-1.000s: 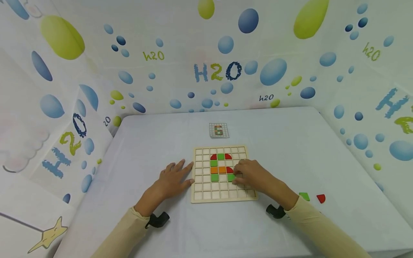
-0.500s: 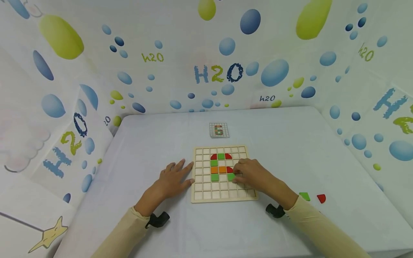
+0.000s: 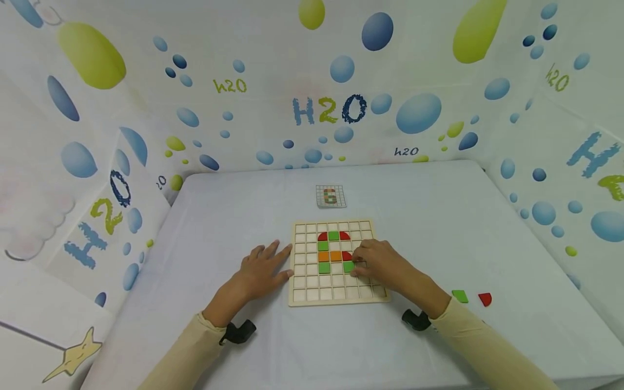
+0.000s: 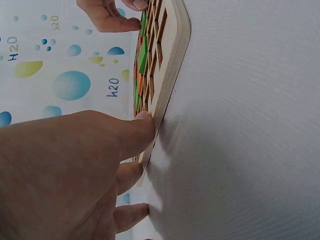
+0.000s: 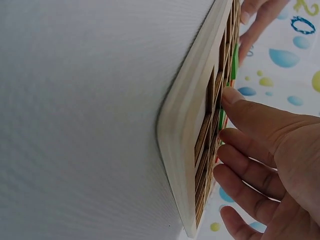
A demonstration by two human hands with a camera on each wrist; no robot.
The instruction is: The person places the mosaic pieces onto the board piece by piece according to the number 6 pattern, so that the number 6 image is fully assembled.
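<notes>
A pale wooden grid board (image 3: pixel 312 297) lies on the table. On it, red quarter-round, green and orange square tiles form a figure. My left hand (image 3: pixel 260 273) spreads its fingers beside the board, its thumb and forefinger touching the left edge. Over the right part of the board, my right hand (image 3: pixel 382 264) has thumb and fingertips at a green square tile (image 3: pixel 348 266), pinching it in its cell. Just above that tile sits a red quarter-round tile (image 3: pixel 346 255), partly covered by the fingers. The right wrist view shows the thumb (image 5: pixel 233 95) and curled fingers either side of green.
Behind the board lies a small pattern card (image 3: pixel 330 196) with a coloured figure on a grid. Right of my right forearm are a loose green tile (image 3: pixel 460 296) and a red quarter-round piece (image 3: pixel 485 299). A white cloth covers the table, with printed curtains around.
Both hands stay almost where they were, the right at the same green tile and the left at the board's edge. The tiles show no clear shift.
</notes>
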